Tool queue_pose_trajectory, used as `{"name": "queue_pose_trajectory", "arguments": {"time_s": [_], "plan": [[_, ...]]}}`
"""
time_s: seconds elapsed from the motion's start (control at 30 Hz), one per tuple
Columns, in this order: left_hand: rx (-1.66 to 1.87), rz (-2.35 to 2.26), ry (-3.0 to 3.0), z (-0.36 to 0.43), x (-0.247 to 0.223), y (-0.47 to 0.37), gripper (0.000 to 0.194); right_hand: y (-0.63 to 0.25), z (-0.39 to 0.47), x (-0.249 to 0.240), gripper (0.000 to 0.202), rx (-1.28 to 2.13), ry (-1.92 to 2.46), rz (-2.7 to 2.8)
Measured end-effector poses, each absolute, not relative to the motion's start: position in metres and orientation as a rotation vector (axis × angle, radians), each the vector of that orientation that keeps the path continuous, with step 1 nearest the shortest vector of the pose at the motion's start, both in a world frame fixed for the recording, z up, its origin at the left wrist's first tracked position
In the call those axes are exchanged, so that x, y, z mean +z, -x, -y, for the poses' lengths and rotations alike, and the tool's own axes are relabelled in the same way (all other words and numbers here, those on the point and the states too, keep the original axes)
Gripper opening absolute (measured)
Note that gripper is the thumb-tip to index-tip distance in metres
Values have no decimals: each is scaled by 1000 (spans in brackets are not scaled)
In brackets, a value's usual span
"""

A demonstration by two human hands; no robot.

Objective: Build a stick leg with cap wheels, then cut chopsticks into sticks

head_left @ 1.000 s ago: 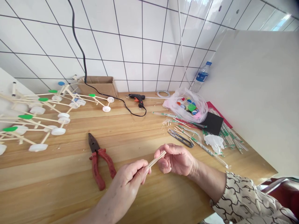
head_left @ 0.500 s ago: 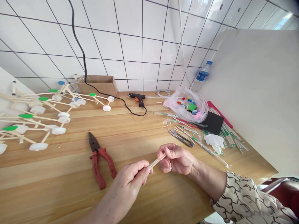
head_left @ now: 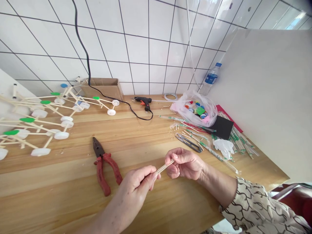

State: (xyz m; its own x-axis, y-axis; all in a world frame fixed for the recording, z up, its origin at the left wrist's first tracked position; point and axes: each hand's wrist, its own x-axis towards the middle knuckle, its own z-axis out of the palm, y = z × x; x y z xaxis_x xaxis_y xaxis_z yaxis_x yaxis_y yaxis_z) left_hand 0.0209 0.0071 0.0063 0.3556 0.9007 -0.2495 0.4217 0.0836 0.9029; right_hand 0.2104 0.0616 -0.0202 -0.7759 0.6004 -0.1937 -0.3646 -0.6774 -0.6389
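My left hand is closed on a few thin wooden sticks, thumb pressed along them, and they slant up toward my right hand. That one is curled in narrow, thumb and finger pinching the far tip. The sticks are in the air between my hands, above the wooden table.

Just beside my left hand lie the red-handled pliers, handles spread apart. Past my right hand are the grey snips, with short cut pieces around them. Farther right I see crumpled white plastic, a black sheet and a pile of wrapped sticks.

Behind those sits a clear plastic bag of colourful caps, with a roll of tape near it and a water bottle upright in the corner. The glue gun lies toward the back on its black cord side, near the cardboard box. Over on the left stand stick models with white wheels and green discs, in front of the tiled wall
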Motion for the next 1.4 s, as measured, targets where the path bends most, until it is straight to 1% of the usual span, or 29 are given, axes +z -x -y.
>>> {"name": "queue_pose_trajectory", "arguments": {"time_s": [0.37,0.43,0.57,0.7,0.77,0.9,0.97,1.17,1.4], "plan": [[545,-1264,-1569,-11,5,-20,35,-209,-62,-21,23,2412,596,768],[528,-1283,-1570,-12,6,-20,34,-209,-63,-20,26,2403,595,789],[493,-1304,-1537,-14,2,-17,32,-208,-66,-19,41,2352,622,905],[511,-1297,-1493,-16,-4,-16,30,-209,-67,-15,46,2077,783,1118],[510,-1300,-1499,-17,-4,-16,30,-210,-67,-12,46,1870,880,1273],[498,-1306,-1516,-16,0,-16,31,-214,-63,-7,44,1404,998,1754],[505,-1295,-1515,-16,1,-16,31,-215,-61,-6,44,1253,1035,1924],[496,-1277,-1469,-16,-2,-19,29,-213,-59,-7,45,1079,1045,2112],[508,-1236,-1377,-16,-1,-19,27,-210,-59,-8,44,989,984,2117]]}}
